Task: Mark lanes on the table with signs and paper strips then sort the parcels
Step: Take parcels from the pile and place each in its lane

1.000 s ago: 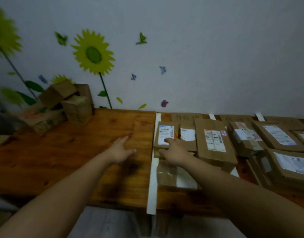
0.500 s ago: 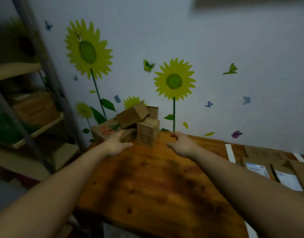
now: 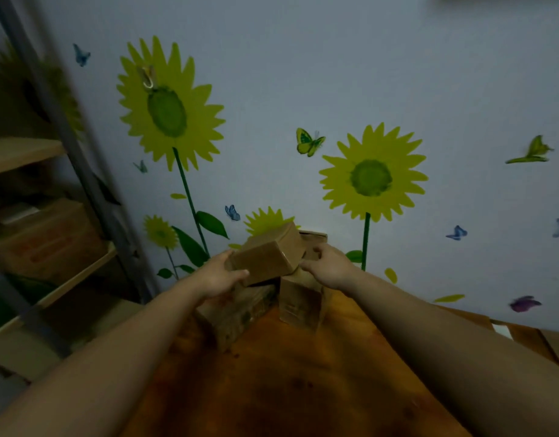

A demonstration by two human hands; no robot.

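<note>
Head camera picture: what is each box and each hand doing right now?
Top brown cardboard parcel: tilted on top of the pile, held at both ends.
Left hand: grips its left end.
Right hand: holds its right end.
Upright brown cardboard parcel: standing on the wooden table.
Low flat brown parcel: lying beneath the top one.
Cardboard box: sitting on the side shelf, blurred.

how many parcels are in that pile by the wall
4: tilted top parcel between left hand and right hand; back parcel behind it; upright parcel on the right; low parcel underneath on the left. More may be hidden.
</note>
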